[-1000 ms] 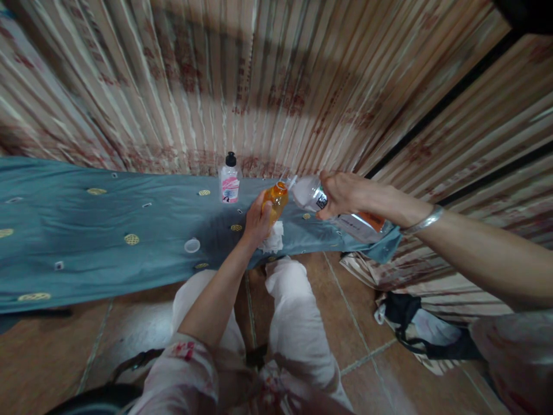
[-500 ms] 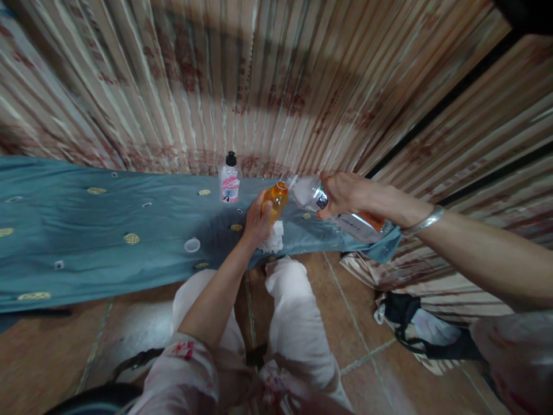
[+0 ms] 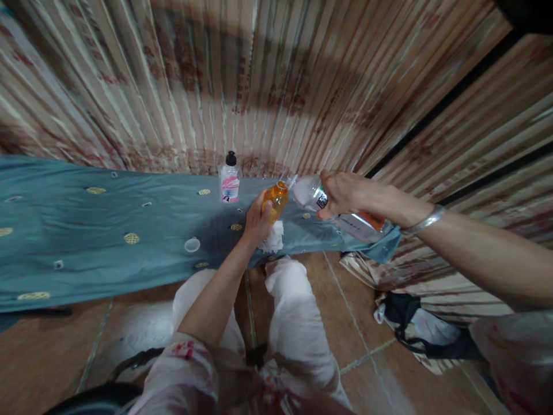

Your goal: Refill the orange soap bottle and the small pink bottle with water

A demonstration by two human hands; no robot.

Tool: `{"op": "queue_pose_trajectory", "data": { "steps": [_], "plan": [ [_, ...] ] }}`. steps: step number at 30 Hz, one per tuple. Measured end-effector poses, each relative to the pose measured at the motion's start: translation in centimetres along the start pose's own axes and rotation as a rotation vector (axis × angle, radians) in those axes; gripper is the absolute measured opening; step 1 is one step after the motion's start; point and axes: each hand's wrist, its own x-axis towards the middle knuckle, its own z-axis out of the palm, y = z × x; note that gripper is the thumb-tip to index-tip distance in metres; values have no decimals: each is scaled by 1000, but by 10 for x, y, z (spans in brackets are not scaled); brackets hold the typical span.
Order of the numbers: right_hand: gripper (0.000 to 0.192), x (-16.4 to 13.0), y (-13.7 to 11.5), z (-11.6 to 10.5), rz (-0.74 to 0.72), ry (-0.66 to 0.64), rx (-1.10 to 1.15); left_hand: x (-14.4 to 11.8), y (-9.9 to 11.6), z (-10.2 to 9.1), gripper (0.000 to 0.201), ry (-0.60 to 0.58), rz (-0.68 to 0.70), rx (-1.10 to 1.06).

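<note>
Firmly wrapped around a small orange bottle (image 3: pixel 276 199), the left hand (image 3: pixel 258 222) holds it upright just above the blue cloth (image 3: pixel 108 230) on the table, with a wad of white tissue (image 3: pixel 273 237) pinched under the same grip at the bottle's base. The right hand (image 3: pixel 343 193) is closed around the shoulder of a larger clear bottle (image 3: pixel 341 210), fingers curled over the top of it and the thumb beneath.

The clear bottle lies tipped well past level: its long axis runs from lower right, where the orange-labelled base hangs over the table edge, up and left to its open mouth, which points at and sits just beside the mouth of the orange bottle. The orange bottle's own axis stands nearly vertical, mouth upward, leaning a touch toward the other.

Judging from this, the pour goes best if the two mouths are kept touching or nearly so, the small bottle held plumb and steady, and the tilt of the big one raised slowly so the stream stays thin; the tissue is well placed to catch drips.

A loose white cap (image 3: pixel 192 245) lies on the cloth to the left, and a black-capped bottle (image 3: pixel 229 178) with a pink label stands behind, near the striped curtain (image 3: pixel 276 86).
</note>
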Motion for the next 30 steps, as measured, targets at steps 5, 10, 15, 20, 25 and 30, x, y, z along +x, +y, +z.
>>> {"op": "queue_pose_trajectory", "data": {
  "steps": [5, 10, 15, 20, 25, 30],
  "plan": [
    [70, 2, 2, 3, -2, 12, 9, 0, 2, -1, 46, -14, 0, 27],
    [73, 0, 0, 1, 16, -18, 22, -1, 6, -2, 45, -14, -32, 39],
    [75, -1, -2, -2, 44, -40, 29, 0, 6, -1, 44, -12, -13, 49],
    [72, 0, 0, 0, 19, -27, 24, 0, 4, -1, 46, -28, 55, 60],
    [69, 1, 1, 2, 20, -12, 20, 1, 1, -1, 47, -19, 47, 55],
    [71, -1, 0, -1, 29, -33, 35, 1, -3, -1, 47, -15, 37, 41]
  ]
}}
